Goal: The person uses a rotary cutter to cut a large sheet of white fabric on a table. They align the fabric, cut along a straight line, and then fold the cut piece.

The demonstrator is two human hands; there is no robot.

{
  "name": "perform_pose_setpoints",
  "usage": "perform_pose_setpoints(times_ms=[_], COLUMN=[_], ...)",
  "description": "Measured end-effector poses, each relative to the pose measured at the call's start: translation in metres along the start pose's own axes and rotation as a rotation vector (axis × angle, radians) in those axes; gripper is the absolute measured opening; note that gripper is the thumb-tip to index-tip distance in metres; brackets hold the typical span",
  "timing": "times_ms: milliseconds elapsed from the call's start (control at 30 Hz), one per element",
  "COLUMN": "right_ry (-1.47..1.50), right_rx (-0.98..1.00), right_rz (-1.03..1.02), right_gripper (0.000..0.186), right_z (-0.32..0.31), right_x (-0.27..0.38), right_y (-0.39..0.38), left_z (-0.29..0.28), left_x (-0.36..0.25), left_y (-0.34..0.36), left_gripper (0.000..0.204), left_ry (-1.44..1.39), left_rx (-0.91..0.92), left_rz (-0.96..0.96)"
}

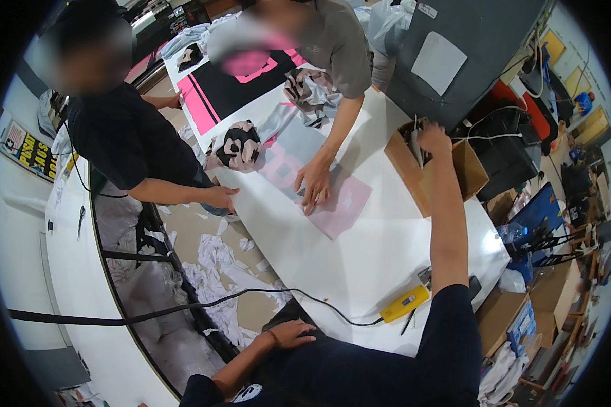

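My left hand (pixel 290 332) rests against my dark clothing near the table's lower edge, fingers loosely extended. My right arm stretches up to an open cardboard box (pixel 409 183), where my right hand (pixel 433 139) has curled fingers at some thin upright grey items (pixel 416 142); exactly what it grips is hidden. Below that arm lie a yellow tool (pixel 400 304) with a black cord and a thin dark stick (pixel 407 322). Opposite me, a co-worker's hand (pixel 312 186) presses on pale pink and grey fabric (pixel 346 203) spread over the white table (pixel 258 217).
A person (pixel 108 136) in black stands left with hands at the table edge. Crumpled patterned cloths (pixel 241 146) and a pink-and-black panel (pixel 231 88) lie farther back. A grey cabinet (pixel 448 41) stands behind the box; fabric scraps (pixel 214 271) litter the floor. Cardboard boxes (pixel 550 292) sit right.
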State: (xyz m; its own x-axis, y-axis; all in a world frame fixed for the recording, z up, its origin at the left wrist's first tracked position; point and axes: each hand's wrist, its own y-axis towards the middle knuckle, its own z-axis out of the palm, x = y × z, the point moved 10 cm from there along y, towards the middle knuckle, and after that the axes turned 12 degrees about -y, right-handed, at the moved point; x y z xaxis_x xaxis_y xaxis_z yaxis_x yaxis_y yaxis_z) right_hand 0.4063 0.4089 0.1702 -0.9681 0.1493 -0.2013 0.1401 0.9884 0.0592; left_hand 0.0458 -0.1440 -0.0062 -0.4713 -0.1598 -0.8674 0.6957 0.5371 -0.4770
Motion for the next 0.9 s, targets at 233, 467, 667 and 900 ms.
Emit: perform_pose_setpoints(times_ms=[233,467,667,900], right_ry=[1.011,0.334,0.419,0.666], right_rx=[-0.684,-0.328,-0.169,-0.139], right_rz=[0.292,0.7,1.048,1.175], right_gripper=[0.029,0.055,0.086,0.08], right_z=[-0.059,0.045,0.115,0.168], right_x=[-0.064,-0.06,-0.052,-0.055], right_y=[-0.198,-0.468,-0.565,-0.549], left_z=[-0.008,-0.023,-0.119,-0.255], left_x=[0.075,0.22,0.205,0.089], left_y=[-0.04,-0.058,-0.063,-0.037], left_gripper=[0.054,0.059,0.053,0.026], left_ry=[0.279,0.34,0.438,-0.095], left_rx=[0.015,0.172,0.006,-0.632], left_rz=[-0.346,-0.388,-0.365,-0.09])
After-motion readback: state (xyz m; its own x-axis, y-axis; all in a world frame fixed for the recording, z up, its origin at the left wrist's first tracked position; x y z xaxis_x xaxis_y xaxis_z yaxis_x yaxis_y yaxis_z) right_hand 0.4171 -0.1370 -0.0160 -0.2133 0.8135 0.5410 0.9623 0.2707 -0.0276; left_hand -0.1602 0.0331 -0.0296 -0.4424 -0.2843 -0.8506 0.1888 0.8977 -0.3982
